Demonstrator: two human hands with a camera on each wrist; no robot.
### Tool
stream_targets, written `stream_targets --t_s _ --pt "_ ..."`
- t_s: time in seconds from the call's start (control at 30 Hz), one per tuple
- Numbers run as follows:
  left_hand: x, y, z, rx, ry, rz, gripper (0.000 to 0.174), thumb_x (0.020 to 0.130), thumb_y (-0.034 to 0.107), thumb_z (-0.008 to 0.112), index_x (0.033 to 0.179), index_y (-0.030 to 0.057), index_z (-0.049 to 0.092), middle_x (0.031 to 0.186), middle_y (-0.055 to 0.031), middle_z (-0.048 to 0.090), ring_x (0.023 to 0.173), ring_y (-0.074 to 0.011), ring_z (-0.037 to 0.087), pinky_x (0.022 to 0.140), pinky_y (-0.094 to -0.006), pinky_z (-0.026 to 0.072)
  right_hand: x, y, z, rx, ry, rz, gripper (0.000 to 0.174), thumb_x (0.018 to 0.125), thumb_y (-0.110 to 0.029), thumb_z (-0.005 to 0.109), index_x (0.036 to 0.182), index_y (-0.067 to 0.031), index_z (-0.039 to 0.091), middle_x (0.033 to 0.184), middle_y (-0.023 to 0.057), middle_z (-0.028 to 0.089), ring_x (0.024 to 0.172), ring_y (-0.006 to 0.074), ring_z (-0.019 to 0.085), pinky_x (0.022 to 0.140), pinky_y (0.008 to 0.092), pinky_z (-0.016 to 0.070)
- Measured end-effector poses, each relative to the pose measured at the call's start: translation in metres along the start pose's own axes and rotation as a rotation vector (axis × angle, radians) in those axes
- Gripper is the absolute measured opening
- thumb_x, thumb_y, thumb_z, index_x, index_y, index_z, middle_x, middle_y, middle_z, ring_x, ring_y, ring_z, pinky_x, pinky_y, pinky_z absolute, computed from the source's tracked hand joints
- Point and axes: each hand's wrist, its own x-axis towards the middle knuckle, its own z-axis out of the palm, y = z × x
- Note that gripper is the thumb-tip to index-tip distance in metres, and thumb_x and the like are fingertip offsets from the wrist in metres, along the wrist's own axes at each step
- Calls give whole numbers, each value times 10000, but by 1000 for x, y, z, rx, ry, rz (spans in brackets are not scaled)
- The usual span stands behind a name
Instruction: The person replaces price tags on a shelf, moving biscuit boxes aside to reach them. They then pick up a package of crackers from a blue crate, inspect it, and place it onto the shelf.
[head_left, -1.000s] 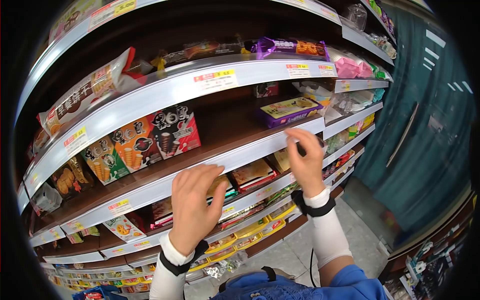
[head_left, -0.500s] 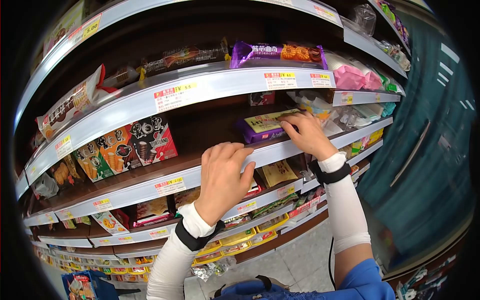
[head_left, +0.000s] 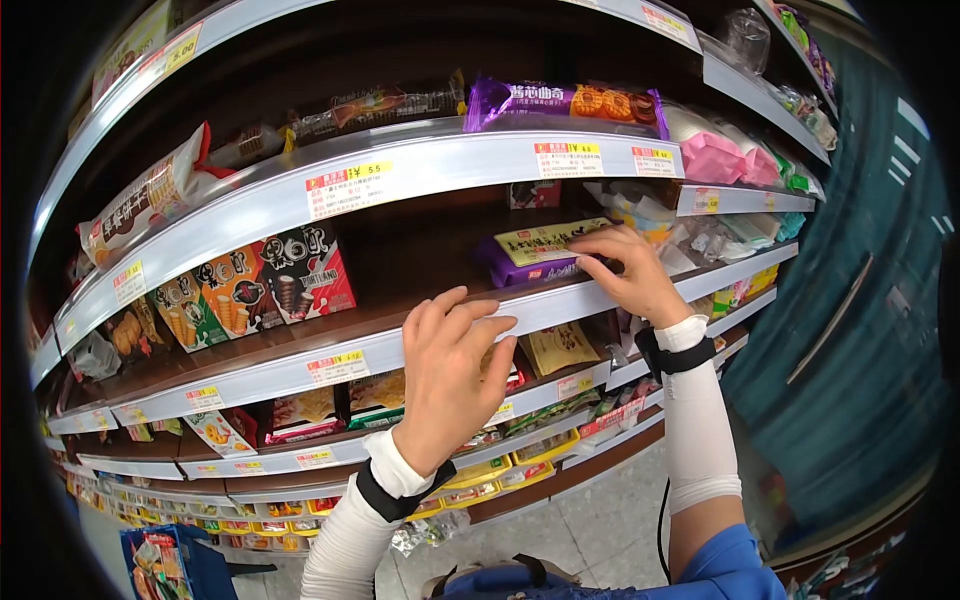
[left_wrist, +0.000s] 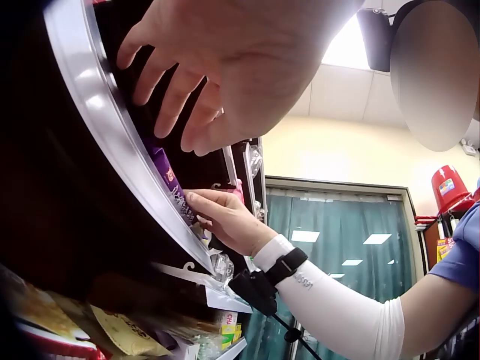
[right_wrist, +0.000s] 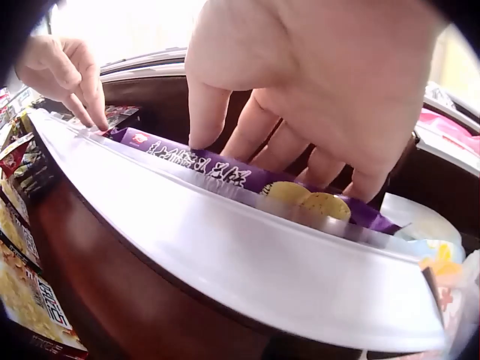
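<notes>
Grips the one purple biscuit box (head_left: 530,250) with the right hand (head_left: 625,270), fingertips and thumb curled down on its right end: grip closed on the box. Lies flat on the middle shelf, just behind the front rail (head_left: 570,297). Rests the left hand (head_left: 450,375) straight-fingered on that rail, likely for steadiness; grip open, holding nothing. Shows three cone-snack boxes (head_left: 255,285) further left, upright, faces outward, probably for display.

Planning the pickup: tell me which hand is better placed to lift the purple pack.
Right. The right hand grips the purple pack, thumb in front, fingers behind; the left hand rests on the shelf rail, apart from it.
</notes>
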Motion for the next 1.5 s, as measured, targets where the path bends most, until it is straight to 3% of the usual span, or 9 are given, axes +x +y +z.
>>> stream_targets --t_s 0.13,0.23,0.33,0.37,0.53,0.6,0.87,1.3,1.5 --pt "-2 7 -6 -87 37 -8 125 792 124 657 896 56 671 920 -76 641 974 -300 563 866 -409 402 -6 -24 -1 -35 182 -118 155 794 -52 647 943 -66 683 929 76 669 892 263 591 814 364 460" --pt "-9 11 -10 -537 -76 -427 222 885 209 606 874 -2 672 739 -90 652 691 -235 610 634 -319 460 -21 -64 0 -54 222 -243 232 738 -32 681 961 -97 680 950 57 661 904 248 609 776 366 466" --pt "-15 5 -16 -912 -305 -681 296 920 258 580 908 -26 661 763 -84 659 680 -135 613 587 -278 454 -39 -96 8 -49 182 -278 268 697 -44 708 952 -121 682 977 41 654 902 236 610 765 347 465" --pt "-21 4 -10 -1037 -296 -691 321 935 277 568 937 -36 643 755 -62 651 687 -62 594 565 -225 446 -45 -103 12 -67 157 -267 278 685 -45 717 949 -124 681 995 37 650 901 231 610 766 345 467" --pt "-32 2 -17 -1130 -325 -698 267 934 240 566 962 -19 628 725 -40 647 684 -49 589 596 -183 457 -64 -124 21 7 131 -153 273 712 -29 708 976 -92 681 1074 65 631 918 241 613 786 351 476" --pt "-37 -6 -21 -952 -416 -705 254 931 234 564 959 -9 634 734 -41 659 674 -59 594 600 -206 466 -71 -134 24 271 148 68 255 754 -24 685 1007 -51 674 1101 94 624 960 254 613 801 347 487" --pt "-48 -7 -22 -868 -502 -522 273 920 240 536 958 -14 628 687 -101 661 620 -143 623 584 -268 473 -94 -151 32 558 144 496 242 835 5 625 1076 21 644 905 91 672 788 127 634 727 245 502" --pt "-20 9 -12 -764 -534 -505 254 938 176 537 1046 -40 615 774 -58 663 735 -88 618 668 -237 490 -92 -118 13 753 64 529 265 853 -37 630 1114 2 614 842 58 663 768 110 635 703 238 499" --pt "-5 21 16 -689 -383 -461 224 897 194 572 962 -7 647 717 -103 674 596 -146 635 561 -267 481 -90 -85 -6 773 67 506 233 845 -21 628 1075 19 619 843 63 667 758 110 642 692 234 505"
